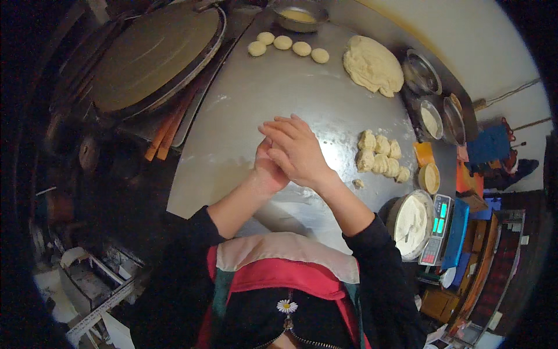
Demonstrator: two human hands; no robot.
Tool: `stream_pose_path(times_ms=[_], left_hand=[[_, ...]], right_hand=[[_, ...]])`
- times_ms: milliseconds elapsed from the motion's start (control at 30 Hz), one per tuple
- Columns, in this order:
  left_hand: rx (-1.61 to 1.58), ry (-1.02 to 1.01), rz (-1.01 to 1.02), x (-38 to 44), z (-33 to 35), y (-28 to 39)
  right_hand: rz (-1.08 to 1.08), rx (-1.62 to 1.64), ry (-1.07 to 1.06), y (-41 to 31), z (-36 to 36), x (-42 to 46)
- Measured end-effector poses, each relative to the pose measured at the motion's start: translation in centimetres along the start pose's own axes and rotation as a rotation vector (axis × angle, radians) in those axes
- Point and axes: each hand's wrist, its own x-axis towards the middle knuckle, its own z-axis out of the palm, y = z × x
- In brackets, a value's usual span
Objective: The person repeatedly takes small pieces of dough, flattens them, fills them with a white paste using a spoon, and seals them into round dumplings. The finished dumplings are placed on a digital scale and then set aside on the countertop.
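Note:
My right hand (301, 150) lies over my left hand (269, 168), palms facing, above the middle of a metal worktable (218, 139). Whatever may be between the palms is hidden. Several cut dough pieces (380, 158) stand in two rows to the right of my hands, with a small dough scrap (358, 183) nearer me. Toward the far side, several smooth round dough balls (283, 42) form a loose line. A large dough mass (372, 65) rests at the far right of the table.
A big round griddle (161, 56) is at the left, with wooden sticks (168, 133) beside it. At right are a flour bowl (397, 218) and a lit digital scale (436, 231). Metal bowls (422, 72) line the right edge; another bowl (301, 27) stands at the far end.

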Motion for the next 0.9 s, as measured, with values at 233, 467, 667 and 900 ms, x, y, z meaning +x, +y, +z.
stream_pose_path(times_ms=[233,467,667,900], left_hand=[[0.649,0.429,0.425,1.6,4.4,3.6],[0.771,0.444,0.633,5.0,5.6,4.2],[0.177,0.479,0.035,5.7,3.6,6.4],[0.217,0.485,0.158,9.0,0.0,6.7]], right_hand=[[0.353,0.51,0.275,3.7,4.2,2.3],[0.753,1.829,0.677,6.1,6.1,4.8],[0.468,0.508,0.258,9.1,6.6,4.2],[0.358,0.344,0.155,12.4,8.0,4.9]])
